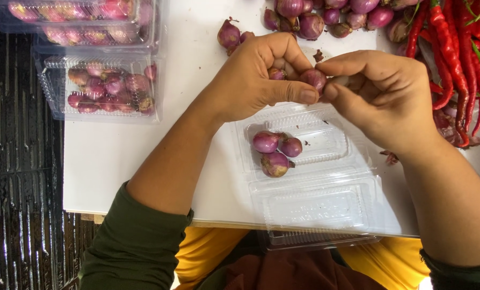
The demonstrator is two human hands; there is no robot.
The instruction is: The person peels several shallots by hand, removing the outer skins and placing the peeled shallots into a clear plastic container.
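Note:
My left hand (259,75) and my right hand (382,91) meet above an open clear plastic clamshell box (326,161) on a white table (127,150). Both hands pinch one purple shallot (315,78) between their fingertips. A second shallot (276,73) is tucked in my left palm. Three shallots (275,150) lie in the box's far tray. The box's lid half lies toward me, with nothing in it.
A pile of loose shallots (326,16) lies at the table's far edge. Red chillies (460,59) are heaped at the right. Closed clear boxes filled with shallots (108,88) are stacked at the far left. Dark ribbed flooring lies left of the table edge.

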